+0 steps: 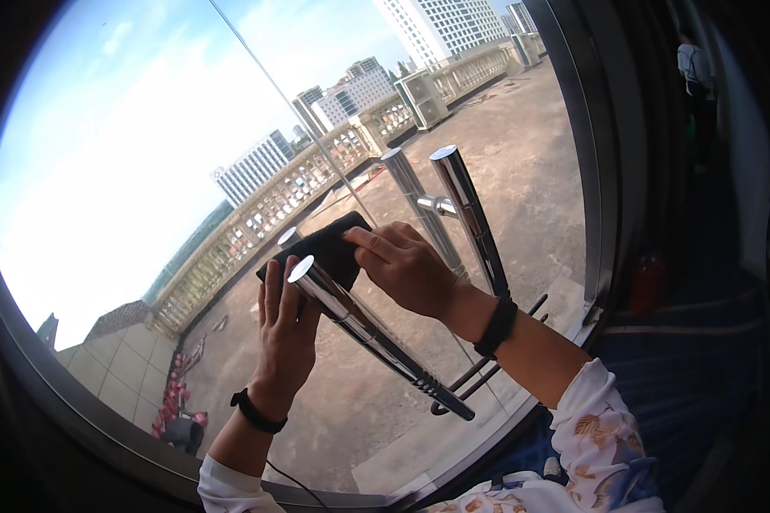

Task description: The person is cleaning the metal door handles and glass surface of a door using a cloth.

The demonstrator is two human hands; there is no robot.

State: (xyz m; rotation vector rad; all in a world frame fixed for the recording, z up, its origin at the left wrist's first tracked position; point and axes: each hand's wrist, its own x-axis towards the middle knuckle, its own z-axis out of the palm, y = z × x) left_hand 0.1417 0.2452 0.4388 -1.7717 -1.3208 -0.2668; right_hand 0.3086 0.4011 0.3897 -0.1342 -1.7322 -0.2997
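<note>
A dark folded cloth is spread between both hands, behind the top of a chrome tubular door handle on a glass door. My left hand lies at the cloth's left end, fingers upward beside the handle's top; part of its fingers is hidden by the tube. My right hand pinches the cloth's right end between thumb and fingers. A second chrome handle stands to the right of my right hand, with its bracket showing.
A dark metal frame borders the glass. A U-shaped dark lock bar crosses low behind the handle. Blue carpet, a red object and a distant person are at right. Outside lie a terrace and balustrade.
</note>
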